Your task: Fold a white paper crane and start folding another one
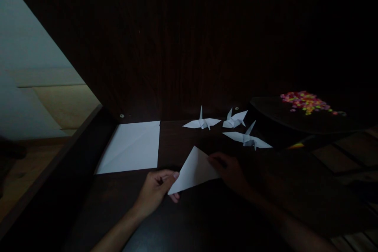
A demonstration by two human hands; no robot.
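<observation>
Between my two hands is a sheet of white paper folded into a triangle, its peak pointing away from me. My left hand pinches the left corner, thumb on top and fingers beneath. On the right edge, my right hand closes its thumb and fingers on the paper; that hand is in shadow. Beyond the triangle stand three white paper cranes: one crane behind it, a second crane to the right, and a third crane nearer my right hand.
A flat white paper square with a diagonal crease lies left on the dark tabletop. Small colourful pieces are heaped on a dark raised surface at the right. A dark wooden panel rises behind the cranes.
</observation>
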